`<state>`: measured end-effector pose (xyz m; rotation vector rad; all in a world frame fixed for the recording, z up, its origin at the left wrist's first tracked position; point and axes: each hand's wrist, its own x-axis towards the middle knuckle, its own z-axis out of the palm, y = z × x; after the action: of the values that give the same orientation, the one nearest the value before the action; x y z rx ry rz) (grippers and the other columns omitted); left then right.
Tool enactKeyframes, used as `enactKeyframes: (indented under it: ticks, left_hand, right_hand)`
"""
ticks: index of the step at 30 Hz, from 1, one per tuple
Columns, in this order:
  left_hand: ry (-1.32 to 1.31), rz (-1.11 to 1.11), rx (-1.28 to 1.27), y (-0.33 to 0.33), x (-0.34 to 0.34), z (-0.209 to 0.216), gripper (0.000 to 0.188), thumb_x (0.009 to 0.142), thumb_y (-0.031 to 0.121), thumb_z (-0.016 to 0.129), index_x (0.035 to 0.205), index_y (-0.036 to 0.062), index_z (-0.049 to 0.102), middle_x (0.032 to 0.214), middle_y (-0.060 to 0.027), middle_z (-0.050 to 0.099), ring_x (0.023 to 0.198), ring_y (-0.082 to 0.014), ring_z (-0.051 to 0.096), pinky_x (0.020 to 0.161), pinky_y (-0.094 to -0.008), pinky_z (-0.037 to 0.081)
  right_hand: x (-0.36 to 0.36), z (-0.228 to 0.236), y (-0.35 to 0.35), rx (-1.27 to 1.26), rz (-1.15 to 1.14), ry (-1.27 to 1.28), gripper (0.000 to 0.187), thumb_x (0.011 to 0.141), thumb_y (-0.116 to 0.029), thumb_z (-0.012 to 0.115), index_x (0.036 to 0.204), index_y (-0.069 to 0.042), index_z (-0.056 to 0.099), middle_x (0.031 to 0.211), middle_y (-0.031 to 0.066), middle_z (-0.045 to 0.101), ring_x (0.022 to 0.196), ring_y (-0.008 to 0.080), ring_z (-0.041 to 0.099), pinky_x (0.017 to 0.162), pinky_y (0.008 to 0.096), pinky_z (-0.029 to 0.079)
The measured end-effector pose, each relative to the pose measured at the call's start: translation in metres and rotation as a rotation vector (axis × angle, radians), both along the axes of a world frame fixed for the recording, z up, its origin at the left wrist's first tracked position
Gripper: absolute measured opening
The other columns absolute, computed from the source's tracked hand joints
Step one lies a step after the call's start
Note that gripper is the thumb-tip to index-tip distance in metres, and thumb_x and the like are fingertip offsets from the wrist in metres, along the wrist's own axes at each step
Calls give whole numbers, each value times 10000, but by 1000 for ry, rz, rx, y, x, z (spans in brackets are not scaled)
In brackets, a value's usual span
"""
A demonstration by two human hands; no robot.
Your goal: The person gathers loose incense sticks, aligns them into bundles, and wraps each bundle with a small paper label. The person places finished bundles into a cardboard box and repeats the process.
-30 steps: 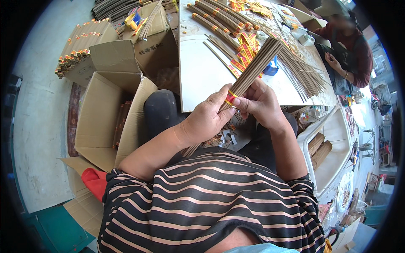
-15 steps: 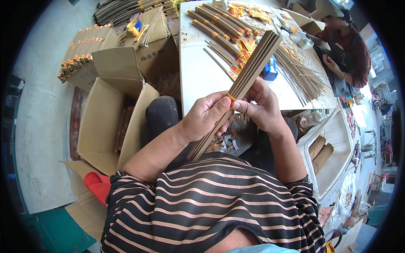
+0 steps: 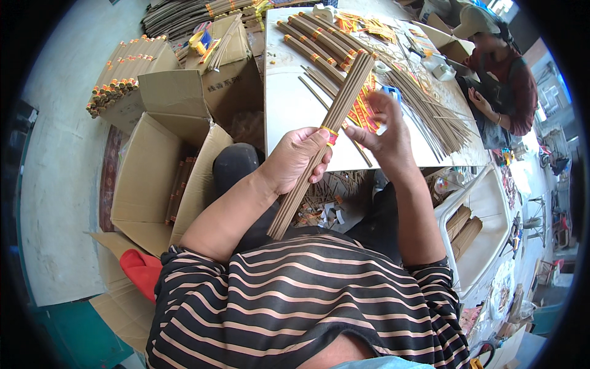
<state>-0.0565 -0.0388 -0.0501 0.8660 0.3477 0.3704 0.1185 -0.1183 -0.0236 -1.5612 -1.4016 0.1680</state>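
Observation:
My left hand [image 3: 296, 158] grips a bundle of brown incense sticks [image 3: 349, 95], tilted with its top toward the table. A red and yellow paper band [image 3: 330, 136] wraps the bundle's middle, beside my thumb. Just right of the bundle, my right hand [image 3: 393, 138] is raised with thumb and fingers apart, holding nothing visible; its fingers are slightly blurred. Behind those fingers a blue tape dispenser [image 3: 392, 93] is partly hidden. Red and yellow labels [image 3: 362, 117] lie on the white table [image 3: 284, 98] behind the bundle. Loose incense sticks [image 3: 433, 120] fan out to the right.
Banded incense bundles [image 3: 307, 46] lie at the table's far side. An open cardboard box [image 3: 138, 178] with bundles inside stands at left, near stacked bundles [image 3: 126, 67]. A white tub [image 3: 485, 246] is at right. A co-worker [image 3: 507, 80] sits beyond the table's right edge.
My right hand has let go of the bundle and moved up and right, opening. The bundle in my left hand has shifted slightly left, and its band now shows more fully.

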Motion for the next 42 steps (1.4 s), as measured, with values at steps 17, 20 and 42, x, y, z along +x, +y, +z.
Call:
enactKeyframes:
  ticks: [17, 20, 42]
  left_hand:
    - [37, 8, 45, 1, 5, 0, 249, 931, 280, 495, 950, 32, 483, 694, -59, 535, 502, -83, 496, 407, -195, 409]
    - [50, 28, 65, 2, 6, 2, 244, 934, 278, 489, 941, 34, 483, 689, -58, 533, 499, -84, 494, 404, -195, 406]
    - [-199, 226, -31, 49, 26, -7, 209, 927, 201, 493, 952, -4, 524, 826, -73, 573, 711, -123, 575, 657, -254, 511]
  right_hand:
    - [6, 30, 19, -140, -121, -386, 1044, 558, -375, 816, 1384, -106, 236, 1357, 148, 391, 1302, 367, 263, 1054, 459, 277]
    - [9, 28, 24, -116, -132, -440, 1036, 552, -373, 823, 1375, -97, 258, 1341, 151, 412, 1301, 367, 266, 1057, 454, 259]
    - [-58, 2, -11, -265, 354, -493, 1157, 488, -334, 842, 1420, -161, 179, 1450, 184, 193, 1308, 387, 211, 1034, 493, 226]
